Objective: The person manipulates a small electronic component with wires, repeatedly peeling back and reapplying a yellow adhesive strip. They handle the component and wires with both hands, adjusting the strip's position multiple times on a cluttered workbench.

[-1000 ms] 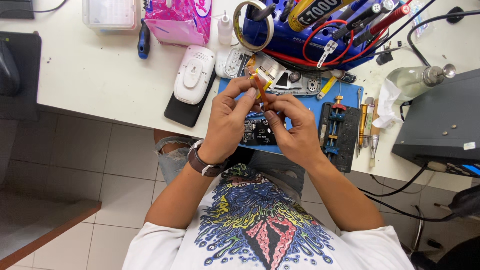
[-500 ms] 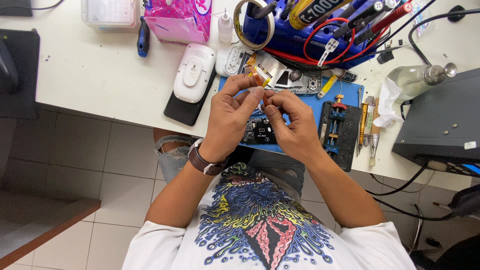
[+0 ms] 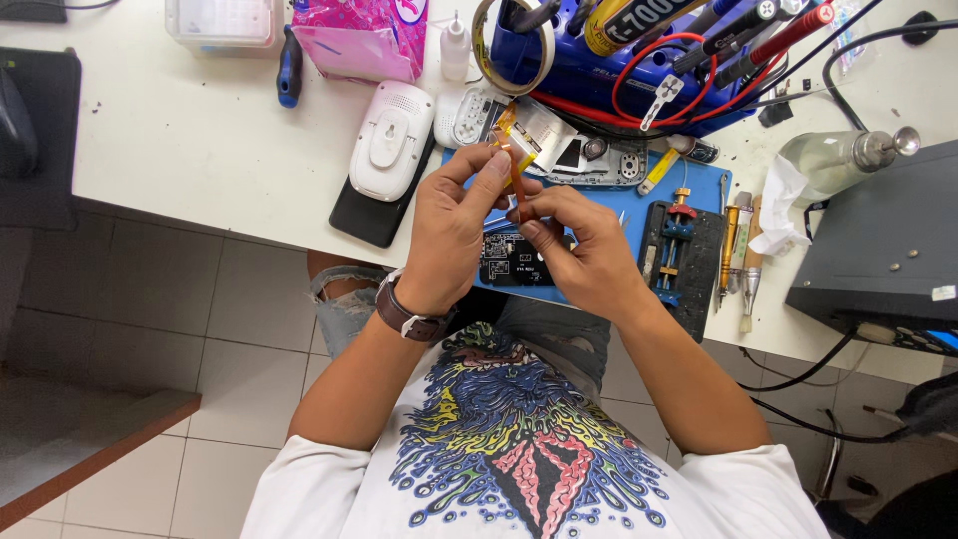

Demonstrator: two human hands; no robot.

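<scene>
A thin orange flex strip [image 3: 516, 178] is held above the blue mat [image 3: 621, 205] at the desk [image 3: 180, 140] edge; the left hand [image 3: 454, 235] pinches its upper end, fingers closed on it; the right hand [image 3: 589, 255] grips the lower end; a small black circuit board [image 3: 511, 262] lies beneath; since a moment ago both hands have barely shifted, the strip standing slightly straighter.

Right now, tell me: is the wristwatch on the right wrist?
No, the wristwatch with its brown strap sits on the left hand's wrist.
</scene>
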